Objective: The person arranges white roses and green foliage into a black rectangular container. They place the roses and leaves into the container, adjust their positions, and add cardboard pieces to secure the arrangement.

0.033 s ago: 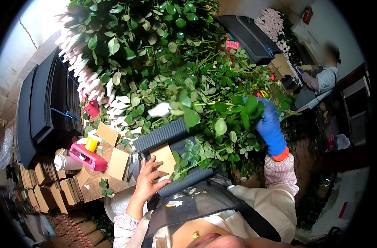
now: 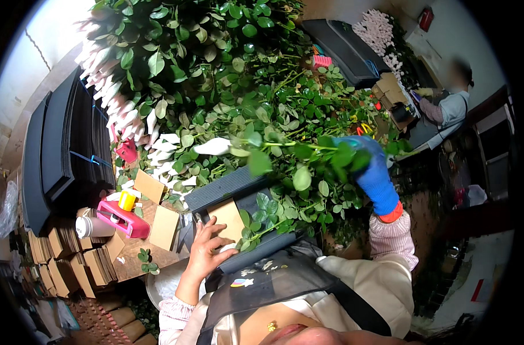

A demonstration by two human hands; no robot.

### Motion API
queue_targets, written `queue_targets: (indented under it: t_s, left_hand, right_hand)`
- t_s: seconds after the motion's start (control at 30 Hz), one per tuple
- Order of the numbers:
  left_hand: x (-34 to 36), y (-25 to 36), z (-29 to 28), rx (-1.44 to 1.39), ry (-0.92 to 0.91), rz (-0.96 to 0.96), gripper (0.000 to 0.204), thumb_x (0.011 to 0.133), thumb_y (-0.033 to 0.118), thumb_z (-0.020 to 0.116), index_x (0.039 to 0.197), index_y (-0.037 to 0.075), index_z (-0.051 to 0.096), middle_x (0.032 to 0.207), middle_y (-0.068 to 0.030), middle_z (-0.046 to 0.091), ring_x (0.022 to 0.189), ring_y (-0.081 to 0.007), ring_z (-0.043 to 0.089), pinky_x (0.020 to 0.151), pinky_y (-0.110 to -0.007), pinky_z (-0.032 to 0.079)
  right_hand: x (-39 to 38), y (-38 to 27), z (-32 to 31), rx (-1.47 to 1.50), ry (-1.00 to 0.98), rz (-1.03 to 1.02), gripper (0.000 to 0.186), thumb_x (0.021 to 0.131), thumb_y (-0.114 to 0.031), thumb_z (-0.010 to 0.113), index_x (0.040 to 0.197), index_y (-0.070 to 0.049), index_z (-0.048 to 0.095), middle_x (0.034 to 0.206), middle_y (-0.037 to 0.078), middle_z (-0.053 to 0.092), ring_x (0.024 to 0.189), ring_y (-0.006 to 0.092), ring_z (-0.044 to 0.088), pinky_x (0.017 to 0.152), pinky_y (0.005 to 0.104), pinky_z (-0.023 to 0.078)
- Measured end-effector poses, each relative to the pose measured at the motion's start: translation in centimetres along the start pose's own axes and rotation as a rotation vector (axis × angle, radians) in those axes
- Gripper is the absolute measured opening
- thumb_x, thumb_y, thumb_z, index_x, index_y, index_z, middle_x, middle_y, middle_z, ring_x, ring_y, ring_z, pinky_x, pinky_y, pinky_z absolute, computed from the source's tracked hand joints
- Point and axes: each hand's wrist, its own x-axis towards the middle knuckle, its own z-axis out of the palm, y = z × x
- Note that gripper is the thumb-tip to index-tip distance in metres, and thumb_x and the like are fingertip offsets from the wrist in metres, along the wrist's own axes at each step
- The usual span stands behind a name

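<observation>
My right hand (image 2: 365, 167), in a blue glove with an orange cuff, is closed on the stem of a rose (image 2: 308, 145). Its leaves are blurred, and its head, in a white sleeve (image 2: 213, 146), points left over the pile. My bare left hand (image 2: 211, 246) rests at a dark corrugated wrap (image 2: 222, 187) in front of me. Between its thumb and fingers is the white head (image 2: 226, 249) of another rose, whose leafy stem lies to the right along the wrap. A tan card (image 2: 227, 221) sits in the wrap, beside my left fingertips.
Leafy roses (image 2: 216, 63) with white-sleeved heads are heaped across the table. At left stand stacked dark sheets (image 2: 66, 144), a pink tape dispenser (image 2: 124, 221), a white cup (image 2: 93, 225) and cardboard pieces (image 2: 75, 264). A co-worker (image 2: 451, 109) sits at far right.
The rose in my right hand has shifted a little left and up, its white head now farther left. My left hand stays in place.
</observation>
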Motion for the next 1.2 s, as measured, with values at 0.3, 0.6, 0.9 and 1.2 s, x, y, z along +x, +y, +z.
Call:
queue_targets:
  t_s: [0.3,0.6,0.9,1.2]
  left_hand:
    - [-0.1,0.1,0.8,-0.216,0.159,-0.099,0.089,0.067,0.031,0.094,0.143,0.008,0.055,0.129,-0.0138,0.07,0.133,-0.0364,0.057,0.123,-0.057,0.023]
    - [0.5,0.3,-0.2,0.095,-0.012,-0.022,0.056,0.07,0.033,0.09,0.121,0.016,0.075,0.129,-0.0038,0.071,0.138,-0.0361,0.051,0.119,-0.063,0.026]
    - [0.6,1.3,-0.4,0.13,-0.032,-0.056,0.042,0.085,0.026,0.079,0.126,0.017,0.072,0.131,-0.0044,0.07,0.141,-0.0352,0.048,0.12,-0.063,0.023]
    - [0.9,2.2,0.0,0.192,0.089,0.02,0.035,0.08,0.013,0.079,0.115,0.011,0.075,0.099,-0.0087,0.065,0.1,-0.0298,0.061,0.094,-0.047,0.046]
  right_hand:
    - [-4.8,3.1,7.0,-0.453,-0.759,-0.044,0.039,0.08,-0.009,0.067,0.116,-0.022,0.071,0.098,0.008,0.069,0.096,0.0312,0.068,0.082,0.0464,0.054]
    - [2.8,3.7,7.0,-0.084,-0.908,-0.014,0.035,0.089,-0.036,0.067,0.12,-0.02,0.071,0.102,0.012,0.074,0.093,0.0334,0.072,0.082,0.0485,0.056]
    - [17.3,4.1,25.7,-0.756,-0.654,-0.035,0.028,0.089,-0.024,0.065,0.114,-0.012,0.07,0.128,0.01,0.064,0.121,0.0322,0.058,0.103,0.046,0.046]
    - [14.5,-1.2,18.6,-0.089,-0.14,-0.406,0.032,0.089,-0.019,0.068,0.12,-0.013,0.064,0.121,0.008,0.065,0.105,0.0303,0.065,0.091,0.0435,0.053]
